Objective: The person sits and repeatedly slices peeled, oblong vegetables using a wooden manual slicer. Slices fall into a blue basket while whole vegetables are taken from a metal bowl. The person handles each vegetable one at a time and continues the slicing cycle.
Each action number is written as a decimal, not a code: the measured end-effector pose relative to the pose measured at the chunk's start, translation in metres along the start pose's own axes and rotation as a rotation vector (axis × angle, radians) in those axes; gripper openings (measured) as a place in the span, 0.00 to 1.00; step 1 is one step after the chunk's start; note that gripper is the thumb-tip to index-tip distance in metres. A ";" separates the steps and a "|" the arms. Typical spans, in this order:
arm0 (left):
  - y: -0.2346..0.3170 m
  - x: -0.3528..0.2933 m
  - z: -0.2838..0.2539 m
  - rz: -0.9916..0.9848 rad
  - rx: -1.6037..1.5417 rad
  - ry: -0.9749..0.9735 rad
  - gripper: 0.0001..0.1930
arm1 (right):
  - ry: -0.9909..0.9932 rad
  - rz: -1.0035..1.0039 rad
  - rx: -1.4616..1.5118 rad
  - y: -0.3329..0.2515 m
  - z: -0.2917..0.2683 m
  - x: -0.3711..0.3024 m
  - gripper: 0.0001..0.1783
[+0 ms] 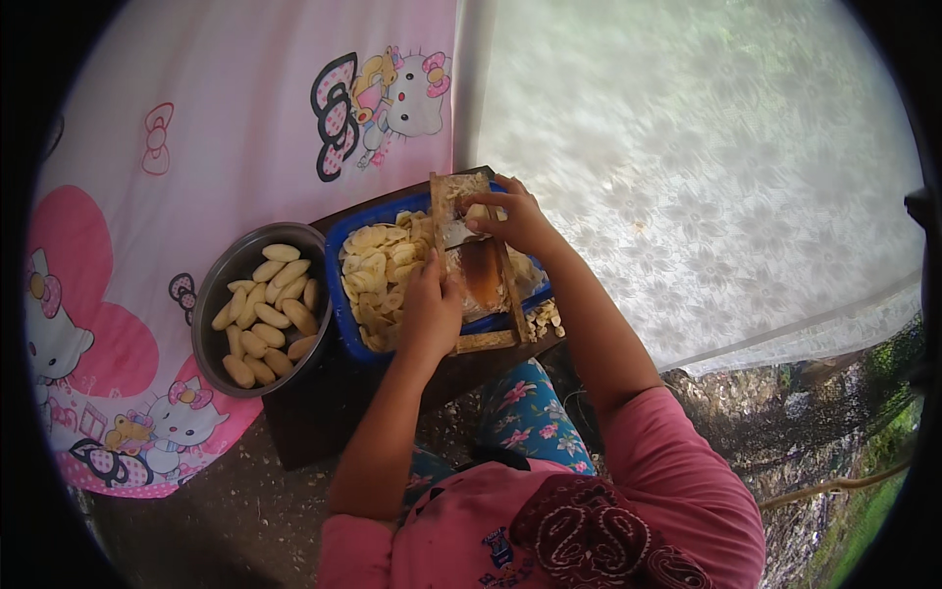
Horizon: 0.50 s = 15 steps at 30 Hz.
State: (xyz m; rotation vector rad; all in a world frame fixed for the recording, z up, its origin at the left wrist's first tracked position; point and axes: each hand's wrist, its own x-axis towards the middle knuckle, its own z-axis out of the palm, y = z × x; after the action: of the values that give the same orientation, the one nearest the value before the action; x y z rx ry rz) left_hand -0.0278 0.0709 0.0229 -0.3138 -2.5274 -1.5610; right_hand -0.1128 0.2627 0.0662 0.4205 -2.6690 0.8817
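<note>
A wooden slicer (483,277), a long frame with a brown-stained board and a metal plate across its middle, lies over a blue basin (340,304). Thin pale banana slices (373,280) are heaped in the basin to its left. My left hand (432,306) grips the slicer's left rail, with the fingers partly hidden. On the upper part of the slicer, my right hand (518,224) curls over a pale peeled banana (478,210), mostly covered by the fingers. Just left of the basin, a round metal pot (204,339) holds several whole peeled bananas (267,314).
Basin and pot rest on a dark wooden table (304,422). Small banana pieces (545,319) lie by the slicer's lower right corner. A pink printed cloth (226,118) hangs at the left and back, a white lace curtain (706,177) at the right.
</note>
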 end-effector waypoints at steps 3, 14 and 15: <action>-0.002 0.008 -0.016 -0.104 -0.086 -0.049 0.25 | 0.002 0.006 0.293 -0.015 -0.019 -0.003 0.22; -0.009 0.021 -0.112 -0.034 -0.176 0.079 0.23 | 0.019 0.159 0.255 0.006 -0.009 -0.005 0.12; -0.010 0.020 -0.115 -0.054 -0.199 0.077 0.23 | 0.014 0.117 0.185 0.005 -0.003 -0.007 0.13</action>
State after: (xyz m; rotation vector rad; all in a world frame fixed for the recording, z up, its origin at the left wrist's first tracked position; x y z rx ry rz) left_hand -0.0471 -0.0345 0.0702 -0.2058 -2.3460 -1.8127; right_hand -0.1072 0.2700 0.0634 0.3006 -2.6312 1.1680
